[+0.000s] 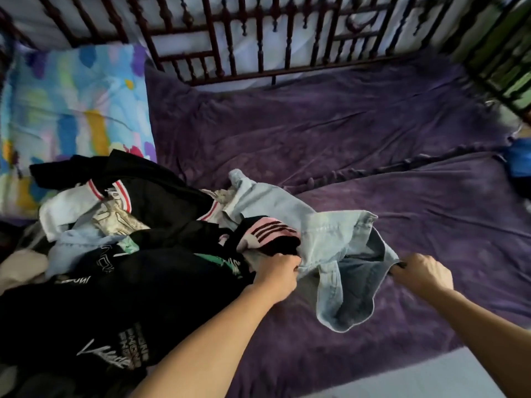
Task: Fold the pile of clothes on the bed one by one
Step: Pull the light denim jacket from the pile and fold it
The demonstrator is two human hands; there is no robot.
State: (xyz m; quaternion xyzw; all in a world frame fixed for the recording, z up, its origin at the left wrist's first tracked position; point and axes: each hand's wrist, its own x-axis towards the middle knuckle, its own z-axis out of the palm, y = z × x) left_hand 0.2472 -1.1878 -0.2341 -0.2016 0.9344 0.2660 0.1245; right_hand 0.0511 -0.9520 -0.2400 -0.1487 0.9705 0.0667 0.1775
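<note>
2-handed, knuckles up | left hand grips denim | right hand grips denim

The heap of mostly black clothes ran off the left and bottom edges; white lettering on it was too smeared to read. The fingertips of the left hand lay buried in pale blue denim cloth. A blue object at the right edge was cropped and blurred.
</note>
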